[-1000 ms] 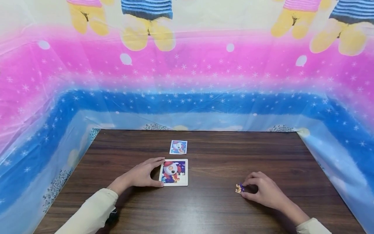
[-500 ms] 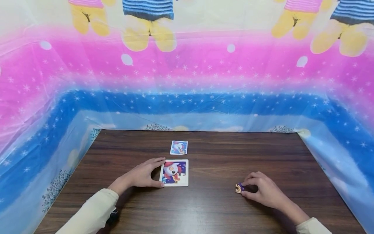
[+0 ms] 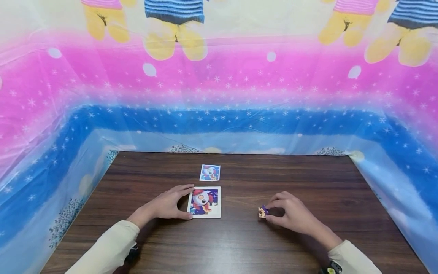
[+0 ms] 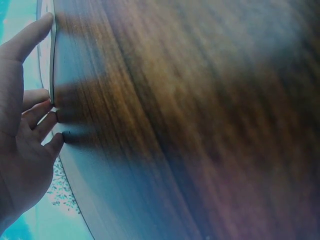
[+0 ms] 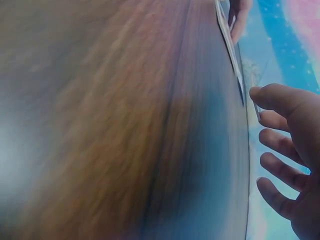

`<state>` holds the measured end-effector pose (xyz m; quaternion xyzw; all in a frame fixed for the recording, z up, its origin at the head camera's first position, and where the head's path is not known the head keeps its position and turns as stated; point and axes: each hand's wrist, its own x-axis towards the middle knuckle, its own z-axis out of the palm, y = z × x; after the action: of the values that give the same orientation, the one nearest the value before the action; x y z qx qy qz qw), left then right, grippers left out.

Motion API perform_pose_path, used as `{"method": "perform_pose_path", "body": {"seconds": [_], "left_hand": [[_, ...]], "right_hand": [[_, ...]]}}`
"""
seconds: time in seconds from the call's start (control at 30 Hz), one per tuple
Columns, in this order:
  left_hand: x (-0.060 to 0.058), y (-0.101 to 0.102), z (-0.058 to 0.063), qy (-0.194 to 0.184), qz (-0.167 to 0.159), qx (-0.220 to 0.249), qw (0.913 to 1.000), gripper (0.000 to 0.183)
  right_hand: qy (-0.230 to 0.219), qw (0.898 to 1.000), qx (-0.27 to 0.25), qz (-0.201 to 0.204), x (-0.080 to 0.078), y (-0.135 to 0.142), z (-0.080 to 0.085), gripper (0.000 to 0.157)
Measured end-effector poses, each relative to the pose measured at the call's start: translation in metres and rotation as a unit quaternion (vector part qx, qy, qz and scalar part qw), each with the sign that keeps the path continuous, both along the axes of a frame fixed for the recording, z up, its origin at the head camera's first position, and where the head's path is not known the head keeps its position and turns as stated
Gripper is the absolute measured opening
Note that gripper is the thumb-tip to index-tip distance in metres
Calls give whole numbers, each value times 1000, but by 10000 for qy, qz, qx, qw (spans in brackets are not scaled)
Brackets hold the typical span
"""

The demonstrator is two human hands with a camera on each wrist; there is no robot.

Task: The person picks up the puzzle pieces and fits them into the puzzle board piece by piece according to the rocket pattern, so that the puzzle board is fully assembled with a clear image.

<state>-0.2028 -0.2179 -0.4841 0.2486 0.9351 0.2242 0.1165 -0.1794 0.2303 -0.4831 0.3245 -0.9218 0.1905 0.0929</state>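
Note:
A jigsaw puzzle board (image 3: 219, 201) with a white rim lies flat on the table, its picture a white-and-red rocket on purple. At its lower right shows a pale bare patch. My left hand (image 3: 169, 203) holds the board at its left side, the thumb at the near corner and fingers at the far one. To the right, my right hand (image 3: 291, 213) pinches a purple-and-orange jigsaw piece (image 3: 262, 212) between thumb and fingers, apart from the board. In the right wrist view the piece (image 5: 258, 111) appears only as a thin edge, and the remaining fingers are loosely bent.
Behind the board lies a small picture card (image 3: 210, 172) with the same rocket. The dark wooden table (image 3: 171, 247) ends at a printed cloth backdrop (image 3: 219, 118) at the back and both sides. Black devices (image 3: 335, 267) are worn at the wrists.
My right hand has moved left and slightly away from me with the jigsaw piece, closer to the board. The left hand and the board stay in place.

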Motion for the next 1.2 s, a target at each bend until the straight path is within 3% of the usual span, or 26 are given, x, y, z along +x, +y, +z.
{"method": "perform_pose_path", "body": {"seconds": [0.37, 0.9, 1.2], "left_hand": [[0, 0, 0, -8, -20, -14, 10000, 101], [0, 0, 1, 18, -64, -72, 10000, 99], [0, 0, -1, 64, -43, -70, 9999, 100]], "right_hand": [[-255, 9992, -40, 318, -12, -48, 6, 27], [-303, 9971, -88, 689, -23, -114, -2, 30], [-387, 9969, 14, 680, -28, -137, -7, 29]]}}
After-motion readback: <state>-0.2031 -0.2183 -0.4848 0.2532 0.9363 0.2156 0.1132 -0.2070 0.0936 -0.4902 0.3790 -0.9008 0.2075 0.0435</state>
